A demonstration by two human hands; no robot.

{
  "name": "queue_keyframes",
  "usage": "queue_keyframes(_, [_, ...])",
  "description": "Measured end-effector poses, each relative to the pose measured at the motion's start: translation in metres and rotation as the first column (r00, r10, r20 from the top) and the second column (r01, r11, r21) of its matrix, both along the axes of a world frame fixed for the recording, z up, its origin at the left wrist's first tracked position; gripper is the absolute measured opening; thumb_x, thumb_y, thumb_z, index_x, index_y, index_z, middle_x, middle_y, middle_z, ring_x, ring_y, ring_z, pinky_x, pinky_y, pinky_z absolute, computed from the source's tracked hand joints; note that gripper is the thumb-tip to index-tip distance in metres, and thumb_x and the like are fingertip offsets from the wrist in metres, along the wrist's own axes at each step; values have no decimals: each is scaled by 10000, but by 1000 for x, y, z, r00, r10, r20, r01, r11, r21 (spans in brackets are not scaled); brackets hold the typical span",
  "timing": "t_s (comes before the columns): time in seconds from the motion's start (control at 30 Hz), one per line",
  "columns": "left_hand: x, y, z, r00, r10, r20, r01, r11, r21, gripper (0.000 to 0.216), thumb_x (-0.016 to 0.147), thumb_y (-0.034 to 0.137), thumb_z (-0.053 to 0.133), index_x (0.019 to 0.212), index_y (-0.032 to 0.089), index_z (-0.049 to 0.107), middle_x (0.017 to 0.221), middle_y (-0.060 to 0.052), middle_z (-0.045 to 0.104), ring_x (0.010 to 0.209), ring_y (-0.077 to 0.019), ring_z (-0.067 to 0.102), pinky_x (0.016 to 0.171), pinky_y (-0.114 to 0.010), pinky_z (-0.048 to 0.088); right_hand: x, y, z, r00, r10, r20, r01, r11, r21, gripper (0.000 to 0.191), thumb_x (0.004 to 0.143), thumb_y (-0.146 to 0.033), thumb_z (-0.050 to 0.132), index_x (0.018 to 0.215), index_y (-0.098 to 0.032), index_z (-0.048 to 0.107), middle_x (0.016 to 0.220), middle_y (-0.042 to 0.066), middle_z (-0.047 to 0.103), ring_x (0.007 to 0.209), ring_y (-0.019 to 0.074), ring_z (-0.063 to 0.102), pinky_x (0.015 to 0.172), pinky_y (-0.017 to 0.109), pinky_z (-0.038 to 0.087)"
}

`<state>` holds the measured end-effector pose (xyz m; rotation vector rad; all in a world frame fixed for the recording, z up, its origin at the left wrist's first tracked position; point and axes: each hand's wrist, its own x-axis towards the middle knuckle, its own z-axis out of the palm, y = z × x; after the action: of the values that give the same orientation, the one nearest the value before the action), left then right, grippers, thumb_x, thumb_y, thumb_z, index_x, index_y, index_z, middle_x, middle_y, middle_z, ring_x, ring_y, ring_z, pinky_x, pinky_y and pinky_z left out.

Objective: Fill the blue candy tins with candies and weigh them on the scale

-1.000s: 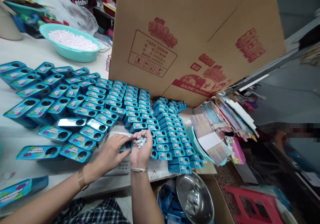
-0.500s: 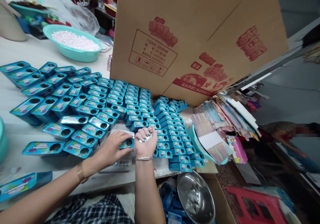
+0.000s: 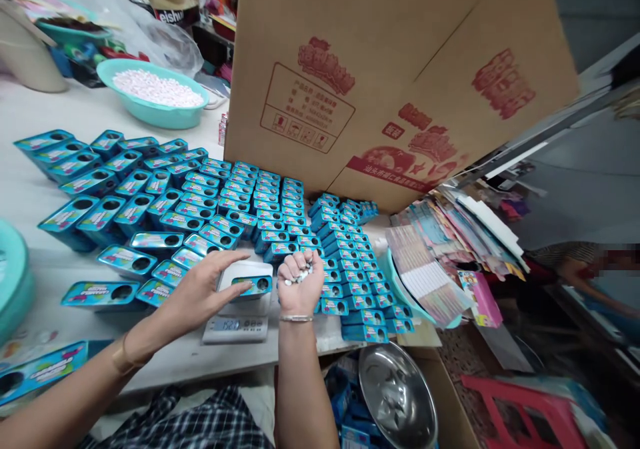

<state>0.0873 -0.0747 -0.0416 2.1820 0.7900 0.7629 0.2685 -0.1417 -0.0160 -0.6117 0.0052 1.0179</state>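
Note:
A small white digital scale (image 3: 236, 329) with a lit display stands before me. On its platform is a blue box (image 3: 254, 284) with a round hole in its top. My left hand (image 3: 204, 287) is open beside this box, thumb and fingers spread apart; a fingertip lies at or just over its top. My right hand (image 3: 301, 287), palm up to the right of the scale, has its fingers curled round several small white candies (image 3: 299, 275). Many more blue boxes (image 3: 193, 195) with the same holes stand in rows behind and to both sides.
A turquoise basin (image 3: 150, 105) of white candies sits at the back left, another basin (image 3: 15, 282) at the left edge. A large carton (image 3: 380, 69) rises behind the rows. A metal bowl (image 3: 397, 395) lies below the table edge. A person (image 3: 590, 275) sits far right.
My left hand has released the blue box and drawn back leftward, leaving the box on the scale and uncovering the display. My right hand still holds the candies. The view has shifted slightly.

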Motion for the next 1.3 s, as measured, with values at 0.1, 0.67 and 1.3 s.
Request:
queue_keyframes(0.1, [5,-5,-7,999,-51,-11,51,999,17,485,852,501,622,1257,237,584,1249,-85,646,1153,-255,592,992,-396,488,-6,4,-2,999,-11,41,12,999,-31,258,881,-367,485,684,-226,395,539,-104,292,408,58,209,381,187,178])
queue_keyframes(0.67, [24,-12,-26,993,-117,7,117,990,-72,412,803,314,661,1207,240,626,1226,-75,660,1164,-248,590,1009,-401,480,-29,15,-8,974,-82,210,113,983,-142,291,858,-418,527,678,-217,419,551,-101,340,413,47,244,420,208,223])
queue_keyframes(1.3, [43,-4,-8,994,-102,23,105,977,-186,259,804,277,567,1023,226,696,1081,-46,702,1069,-227,616,961,-373,470,-28,14,-6,966,-143,217,164,983,-79,290,862,-367,512,638,-208,422,527,-99,330,413,46,227,416,213,210])
